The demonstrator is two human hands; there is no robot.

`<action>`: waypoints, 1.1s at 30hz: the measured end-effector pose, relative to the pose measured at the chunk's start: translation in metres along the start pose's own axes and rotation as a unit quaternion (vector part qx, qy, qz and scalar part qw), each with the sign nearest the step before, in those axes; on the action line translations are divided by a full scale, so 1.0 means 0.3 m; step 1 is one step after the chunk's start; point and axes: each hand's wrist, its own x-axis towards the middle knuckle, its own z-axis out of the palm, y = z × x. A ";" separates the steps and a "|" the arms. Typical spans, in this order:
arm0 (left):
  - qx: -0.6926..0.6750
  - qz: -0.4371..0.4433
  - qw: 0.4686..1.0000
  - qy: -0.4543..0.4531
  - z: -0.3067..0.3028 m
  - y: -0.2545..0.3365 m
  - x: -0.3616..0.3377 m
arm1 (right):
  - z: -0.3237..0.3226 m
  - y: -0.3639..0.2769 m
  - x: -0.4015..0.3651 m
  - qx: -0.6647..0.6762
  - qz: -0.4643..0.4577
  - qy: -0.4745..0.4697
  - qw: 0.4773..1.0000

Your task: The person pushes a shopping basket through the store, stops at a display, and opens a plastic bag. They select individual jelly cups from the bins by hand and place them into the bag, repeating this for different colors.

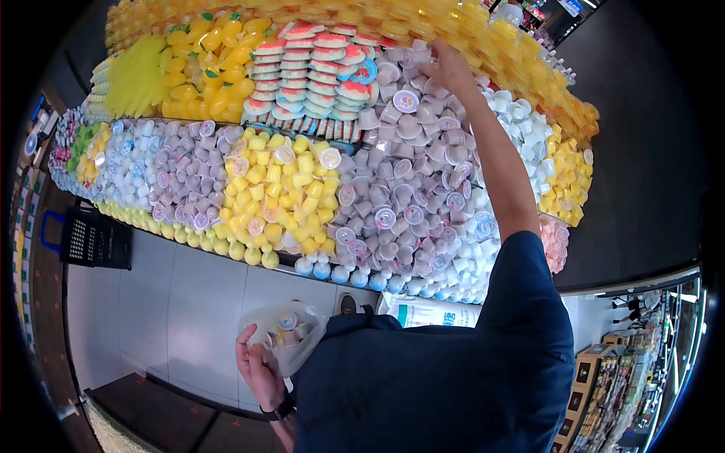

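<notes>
Stretched out to the top of the display, my right hand (448, 69) touches the far edge of a heap of pale purple jelly cups (408, 151); its fingers curl down, and whether a cup is between them is too small to tell. Low in the view, my left hand (260, 370) holds a clear plastic bag (302, 351) with a few cups (288, 323) inside. Beside the purple heap lie yellow cups (279, 189), white cups (521, 132) and red-and-white packs (317, 72).
A black basket (94, 238) with a blue handle stands at the left on the tiled floor (204, 294). Yellow packs (362, 15) line the display's back edge. Stocked shelves (615, 392) are at the lower right. A white bag (430, 311) lies against the display's front.
</notes>
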 end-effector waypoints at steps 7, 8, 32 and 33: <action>0.042 -0.045 0.997 -0.047 -0.027 0.025 0.024 | -0.153 -0.149 -0.246 0.464 0.223 0.201 0.834; 0.041 -0.025 0.998 -0.041 -0.004 0.037 0.028 | -0.195 -0.256 -0.329 0.573 0.184 0.189 0.776; 0.025 -0.019 0.995 -0.098 0.054 0.081 0.026 | 0.147 -1.219 -1.217 0.577 -0.033 -0.382 0.721; 0.029 -0.025 0.995 -0.093 0.056 0.076 0.027 | 0.139 -1.184 -1.213 0.589 -0.030 -0.336 0.734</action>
